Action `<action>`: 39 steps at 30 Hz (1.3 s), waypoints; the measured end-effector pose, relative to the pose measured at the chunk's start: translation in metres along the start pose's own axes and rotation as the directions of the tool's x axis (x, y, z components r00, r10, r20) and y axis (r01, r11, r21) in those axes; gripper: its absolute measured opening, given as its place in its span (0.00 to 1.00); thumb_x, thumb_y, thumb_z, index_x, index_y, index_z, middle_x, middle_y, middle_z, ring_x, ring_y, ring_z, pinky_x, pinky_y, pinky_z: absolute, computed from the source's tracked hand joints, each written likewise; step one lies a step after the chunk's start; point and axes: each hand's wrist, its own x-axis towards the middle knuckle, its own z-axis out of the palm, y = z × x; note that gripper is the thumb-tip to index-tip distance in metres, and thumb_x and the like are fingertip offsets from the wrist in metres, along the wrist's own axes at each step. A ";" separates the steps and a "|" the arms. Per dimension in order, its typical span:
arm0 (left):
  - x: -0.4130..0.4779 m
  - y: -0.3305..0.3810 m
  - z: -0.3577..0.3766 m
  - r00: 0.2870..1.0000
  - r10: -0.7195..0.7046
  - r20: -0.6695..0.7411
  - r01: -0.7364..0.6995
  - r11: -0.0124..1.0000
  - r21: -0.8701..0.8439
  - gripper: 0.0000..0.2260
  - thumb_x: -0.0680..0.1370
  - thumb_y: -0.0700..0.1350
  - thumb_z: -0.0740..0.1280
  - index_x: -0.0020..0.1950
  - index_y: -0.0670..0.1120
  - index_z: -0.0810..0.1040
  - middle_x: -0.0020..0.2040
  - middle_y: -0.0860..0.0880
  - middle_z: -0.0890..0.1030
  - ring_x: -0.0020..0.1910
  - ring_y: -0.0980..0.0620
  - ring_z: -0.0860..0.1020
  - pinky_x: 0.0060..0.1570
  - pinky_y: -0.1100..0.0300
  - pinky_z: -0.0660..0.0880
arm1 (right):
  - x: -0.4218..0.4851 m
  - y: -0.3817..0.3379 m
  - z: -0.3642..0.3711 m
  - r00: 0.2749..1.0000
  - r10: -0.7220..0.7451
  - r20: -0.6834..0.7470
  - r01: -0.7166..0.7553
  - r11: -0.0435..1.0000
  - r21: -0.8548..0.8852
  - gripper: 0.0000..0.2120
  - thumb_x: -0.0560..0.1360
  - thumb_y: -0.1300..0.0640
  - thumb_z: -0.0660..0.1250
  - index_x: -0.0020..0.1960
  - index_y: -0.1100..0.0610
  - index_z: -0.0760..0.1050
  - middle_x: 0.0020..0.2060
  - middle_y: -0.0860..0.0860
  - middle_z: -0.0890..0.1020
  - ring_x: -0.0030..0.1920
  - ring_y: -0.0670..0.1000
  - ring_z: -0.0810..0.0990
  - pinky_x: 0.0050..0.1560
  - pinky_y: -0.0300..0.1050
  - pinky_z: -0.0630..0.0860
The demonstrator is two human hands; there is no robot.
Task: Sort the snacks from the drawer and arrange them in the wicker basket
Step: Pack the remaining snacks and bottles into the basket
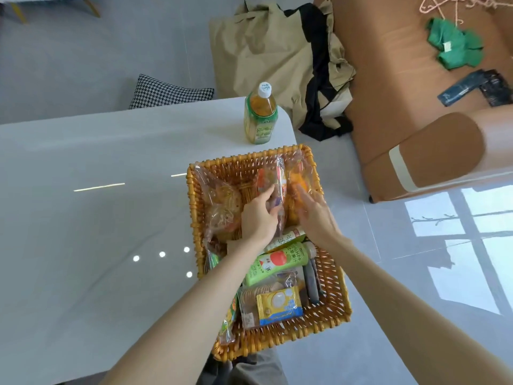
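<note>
— What is the basket (277,340) made of?
— Woven wicker, rough and ribbed. The snack bag (277,176) in my left hand (258,218) is clear plastic film, crinkled and shiny.
— And the table (83,218)?
— Smooth and glossy; bright reflections sit on it. The tea bottle (260,118) is clear plastic with a glossy label, the yellow packet (279,305) printed film with a slight sheen.
— The sofa (402,79)?
— Smooth, leather-like, nearly matt.

Bright daylight, glare on table (83,232), fisheye distort.
</note>
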 end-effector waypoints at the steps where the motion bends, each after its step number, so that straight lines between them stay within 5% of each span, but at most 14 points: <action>1: 0.001 0.000 0.001 1.000 -0.018 0.009 0.018 1.000 0.008 0.23 0.79 0.42 0.65 0.73 0.51 0.67 0.65 0.50 0.78 0.34 0.65 0.75 0.30 0.75 0.70 | -0.001 -0.001 0.001 1.000 -0.004 0.026 0.005 0.999 -0.034 0.26 0.82 0.61 0.55 0.78 0.50 0.56 0.68 0.58 0.65 0.65 0.60 0.68 0.62 0.55 0.71; 5: -0.004 -0.001 -0.022 0.996 0.081 -0.020 -0.081 0.996 0.023 0.19 0.80 0.39 0.63 0.71 0.48 0.70 0.60 0.49 0.80 0.28 0.61 0.75 0.23 0.72 0.66 | -0.006 -0.017 -0.007 0.996 -0.023 -0.092 -0.006 0.952 -0.305 0.18 0.79 0.56 0.58 0.69 0.49 0.69 0.76 0.53 0.47 0.65 0.59 0.58 0.63 0.57 0.67; 8: -0.012 -0.014 -0.048 0.924 0.251 -0.289 -0.186 0.955 0.233 0.19 0.77 0.39 0.67 0.68 0.47 0.73 0.63 0.50 0.77 0.56 0.52 0.76 0.50 0.75 0.68 | -0.017 -0.039 -0.007 0.966 -0.116 -0.232 0.050 0.961 -0.272 0.17 0.79 0.54 0.59 0.67 0.54 0.73 0.74 0.54 0.60 0.66 0.58 0.62 0.64 0.54 0.67; 11: -0.019 -0.032 -0.060 0.874 0.110 -0.474 0.038 0.956 0.291 0.27 0.75 0.44 0.71 0.72 0.45 0.66 0.68 0.44 0.70 0.66 0.45 0.67 0.64 0.61 0.61 | -0.020 -0.060 0.010 0.993 -0.096 -0.075 0.090 0.992 -0.087 0.27 0.80 0.48 0.59 0.76 0.56 0.58 0.72 0.55 0.66 0.68 0.56 0.66 0.61 0.50 0.72; 14: -0.022 -0.048 -0.060 0.927 -0.160 -0.340 0.210 0.971 0.116 0.36 0.77 0.48 0.69 0.77 0.42 0.53 0.70 0.44 0.69 0.67 0.44 0.69 0.62 0.51 0.70 | -0.009 -0.068 0.032 0.990 0.101 0.095 -0.109 0.991 0.077 0.39 0.79 0.48 0.63 0.79 0.52 0.40 0.75 0.57 0.61 0.67 0.61 0.70 0.62 0.56 0.73; 19: -0.012 -0.059 -0.069 0.957 -0.068 -0.282 0.133 0.967 0.218 0.19 0.82 0.43 0.59 0.73 0.44 0.67 0.53 0.44 0.83 0.43 0.45 0.82 0.51 0.48 0.79 | 0.000 -0.073 0.040 0.967 0.179 0.180 -0.214 0.957 0.198 0.33 0.82 0.58 0.52 0.78 0.46 0.35 0.52 0.55 0.79 0.40 0.55 0.79 0.38 0.50 0.78; 21: -0.012 -0.057 -0.074 0.955 0.011 -0.295 0.059 0.972 0.227 0.16 0.82 0.41 0.59 0.70 0.45 0.72 0.34 0.51 0.80 0.27 0.55 0.74 0.42 0.54 0.79 | 0.000 -0.076 0.039 0.968 0.137 0.208 -0.183 0.959 0.218 0.35 0.82 0.61 0.53 0.78 0.45 0.35 0.49 0.51 0.76 0.36 0.53 0.77 0.33 0.47 0.76; 24: -0.021 -0.057 -0.076 0.954 0.076 -0.290 -0.012 0.976 0.218 0.16 0.82 0.40 0.60 0.69 0.45 0.73 0.26 0.58 0.70 0.21 0.57 0.64 0.26 0.72 0.68 | 0.003 -0.070 0.042 0.968 0.114 0.224 -0.160 0.967 0.197 0.36 0.82 0.60 0.55 0.78 0.45 0.35 0.49 0.50 0.75 0.37 0.52 0.78 0.35 0.49 0.77; 26: -0.027 -0.059 -0.075 0.968 0.061 -0.244 -0.018 0.985 0.172 0.17 0.82 0.41 0.60 0.72 0.46 0.70 0.35 0.56 0.80 0.24 0.55 0.71 0.29 0.75 0.66 | 0.003 -0.063 0.041 0.967 0.115 0.230 -0.145 0.982 0.118 0.36 0.82 0.56 0.57 0.78 0.47 0.35 0.51 0.52 0.78 0.39 0.52 0.78 0.39 0.50 0.79; 28: -0.031 -0.057 -0.073 0.985 0.042 -0.166 -0.016 0.988 0.152 0.22 0.81 0.45 0.61 0.76 0.49 0.63 0.53 0.56 0.81 0.40 0.59 0.79 0.40 0.72 0.68 | -0.001 -0.060 0.033 0.979 0.092 0.184 -0.100 0.994 0.032 0.36 0.81 0.48 0.59 0.79 0.51 0.40 0.55 0.55 0.79 0.42 0.55 0.80 0.42 0.52 0.79; 30: -0.037 -0.053 -0.072 0.992 0.019 -0.124 -0.002 0.991 0.134 0.27 0.81 0.48 0.63 0.78 0.50 0.57 0.65 0.55 0.75 0.58 0.58 0.76 0.50 0.67 0.69 | -0.013 -0.060 0.021 0.994 0.068 0.082 -0.071 0.997 0.035 0.33 0.79 0.40 0.58 0.76 0.55 0.52 0.58 0.55 0.79 0.45 0.55 0.81 0.42 0.50 0.78; 33: -0.062 -0.052 -0.069 0.994 -0.009 -0.110 0.020 0.995 0.102 0.28 0.80 0.50 0.62 0.78 0.48 0.55 0.76 0.50 0.62 0.74 0.52 0.62 0.67 0.61 0.60 | -0.044 -0.050 0.006 0.993 -0.054 0.102 0.062 0.995 -0.075 0.26 0.77 0.34 0.55 0.58 0.57 0.65 0.45 0.52 0.79 0.37 0.50 0.77 0.33 0.44 0.72; 36: -0.087 -0.060 -0.070 0.997 -0.045 -0.066 0.052 0.991 0.122 0.35 0.79 0.52 0.65 0.78 0.46 0.49 0.78 0.48 0.54 0.77 0.50 0.53 0.73 0.55 0.55 | -0.067 -0.031 0.003 0.950 -0.128 0.286 0.226 0.913 -0.340 0.28 0.76 0.36 0.61 0.63 0.57 0.65 0.54 0.52 0.78 0.54 0.53 0.78 0.56 0.48 0.74; 39: -0.103 -0.070 -0.064 0.996 -0.089 -0.021 0.090 0.995 0.046 0.42 0.77 0.50 0.68 0.78 0.45 0.41 0.79 0.48 0.47 0.77 0.51 0.49 0.72 0.59 0.51 | -0.063 -0.023 0.018 0.954 -0.175 0.245 0.278 0.825 -0.493 0.24 0.79 0.45 0.61 0.71 0.54 0.67 0.61 0.50 0.78 0.65 0.51 0.71 0.72 0.48 0.60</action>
